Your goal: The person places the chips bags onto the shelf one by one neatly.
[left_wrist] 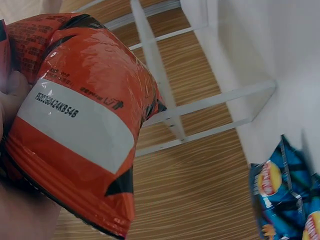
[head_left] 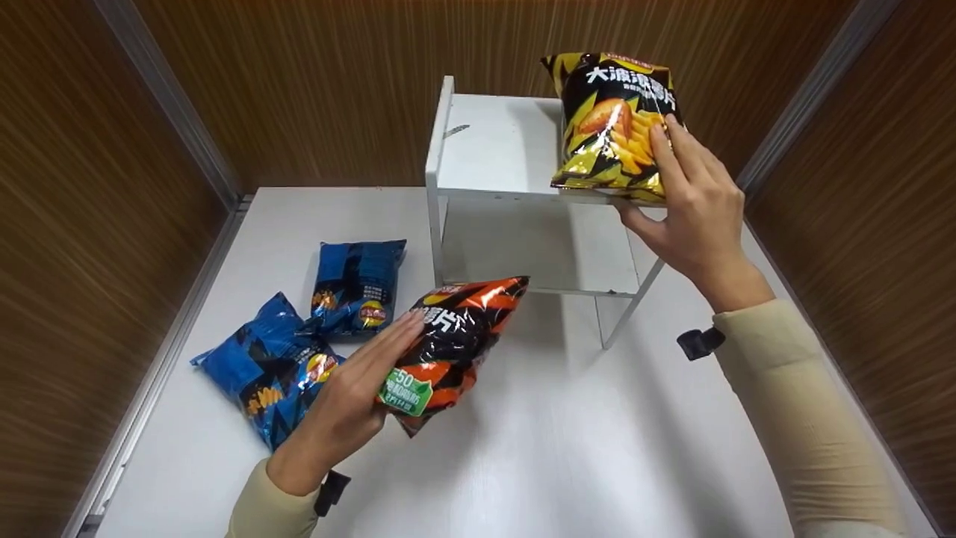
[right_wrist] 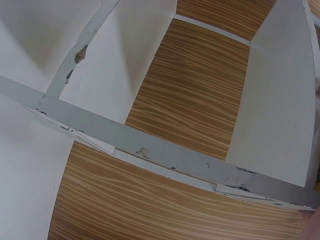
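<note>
In the head view my left hand (head_left: 351,392) grips an orange-and-black bag of potato chips (head_left: 463,336), lifted in front of the shelf, its fingers lying along the near side. The left wrist view shows the orange back of this chip bag (left_wrist: 90,100) with a white label, and the thumb against it. My right hand (head_left: 698,198) holds a yellow-and-black bag of potato chips (head_left: 616,123) upright at the right front of the shelf's top board, fingers on its front and thumb low near the board's edge. Only a sliver of that hand enters the right wrist view.
A white two-tier shelf (head_left: 497,146) stands at the back of the white table (head_left: 553,441), its edges chipped. Two blue chip bags, one farther back (head_left: 358,288) and one nearer (head_left: 258,366), lie to its left. Wood-grain walls (head_left: 336,90) enclose the space.
</note>
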Action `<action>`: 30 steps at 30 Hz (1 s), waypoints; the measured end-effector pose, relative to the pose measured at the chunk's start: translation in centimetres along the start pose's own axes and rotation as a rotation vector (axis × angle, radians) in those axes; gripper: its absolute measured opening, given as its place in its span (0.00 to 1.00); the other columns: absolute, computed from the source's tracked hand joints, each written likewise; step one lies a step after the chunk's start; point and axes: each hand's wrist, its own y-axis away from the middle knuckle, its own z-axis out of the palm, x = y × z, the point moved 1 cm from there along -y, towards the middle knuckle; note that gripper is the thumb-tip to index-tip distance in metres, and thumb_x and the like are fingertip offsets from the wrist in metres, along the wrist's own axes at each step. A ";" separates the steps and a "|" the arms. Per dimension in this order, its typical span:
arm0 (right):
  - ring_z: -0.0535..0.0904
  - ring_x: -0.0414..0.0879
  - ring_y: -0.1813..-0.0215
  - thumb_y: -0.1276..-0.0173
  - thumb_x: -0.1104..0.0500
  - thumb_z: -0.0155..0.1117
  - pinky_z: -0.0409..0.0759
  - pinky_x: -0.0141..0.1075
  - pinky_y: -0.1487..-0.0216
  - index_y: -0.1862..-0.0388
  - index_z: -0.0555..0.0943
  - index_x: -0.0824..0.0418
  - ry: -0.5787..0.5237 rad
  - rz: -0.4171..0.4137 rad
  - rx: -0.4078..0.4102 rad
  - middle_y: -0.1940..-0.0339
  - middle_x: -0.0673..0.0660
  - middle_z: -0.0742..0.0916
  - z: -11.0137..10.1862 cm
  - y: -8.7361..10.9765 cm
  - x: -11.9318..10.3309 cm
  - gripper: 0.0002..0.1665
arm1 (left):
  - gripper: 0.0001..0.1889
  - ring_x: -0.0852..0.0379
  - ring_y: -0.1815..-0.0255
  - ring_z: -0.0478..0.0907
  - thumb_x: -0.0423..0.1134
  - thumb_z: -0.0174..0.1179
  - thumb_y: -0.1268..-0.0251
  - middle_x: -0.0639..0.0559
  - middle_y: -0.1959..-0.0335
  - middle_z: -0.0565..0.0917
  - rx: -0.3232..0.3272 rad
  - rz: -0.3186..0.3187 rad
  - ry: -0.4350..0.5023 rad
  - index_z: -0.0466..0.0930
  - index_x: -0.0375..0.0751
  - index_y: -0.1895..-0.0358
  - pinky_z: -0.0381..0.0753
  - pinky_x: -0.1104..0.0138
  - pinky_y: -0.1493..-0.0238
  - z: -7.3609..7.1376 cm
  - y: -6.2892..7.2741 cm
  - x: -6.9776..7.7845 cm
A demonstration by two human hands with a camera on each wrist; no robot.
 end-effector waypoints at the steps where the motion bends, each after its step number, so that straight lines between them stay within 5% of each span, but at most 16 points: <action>1: 0.70 0.59 0.27 0.40 0.43 0.71 0.69 0.54 0.27 0.23 0.65 0.53 0.001 0.000 -0.002 0.23 0.57 0.70 0.0 0.0 0.0 0.48 | 0.48 0.50 0.27 0.70 0.19 0.72 0.54 0.50 0.26 0.70 0.006 0.009 -0.001 0.64 0.44 0.26 0.60 0.70 0.26 -0.2 -0.1 0.1; 17: 0.70 0.59 0.27 0.39 0.43 0.70 0.69 0.54 0.27 0.23 0.64 0.53 0.003 0.005 -0.007 0.23 0.56 0.69 0.1 -0.2 -0.2 0.47 | 0.41 0.48 0.27 0.70 0.20 0.71 0.51 0.43 0.29 0.73 0.093 0.074 0.049 0.67 0.35 0.29 0.64 0.67 0.26 -4.6 -2.2 0.9; 27: 0.69 0.59 0.27 0.39 0.43 0.70 0.69 0.54 0.27 0.23 0.64 0.51 0.000 0.012 -0.015 0.22 0.55 0.68 0.0 -0.1 -0.3 0.48 | 0.33 0.47 0.27 0.69 0.37 0.64 0.39 0.41 0.30 0.73 0.140 0.087 0.045 0.67 0.33 0.30 0.65 0.67 0.27 -7.2 -3.8 1.1; 30: 0.69 0.58 0.27 0.39 0.43 0.70 0.69 0.54 0.28 0.23 0.64 0.52 0.000 0.011 -0.008 0.22 0.55 0.69 -0.1 0.0 -0.3 0.48 | 0.35 0.48 0.27 0.70 0.33 0.68 0.42 0.40 0.30 0.73 0.150 0.097 0.030 0.67 0.33 0.30 0.65 0.67 0.27 -7.8 -4.4 1.2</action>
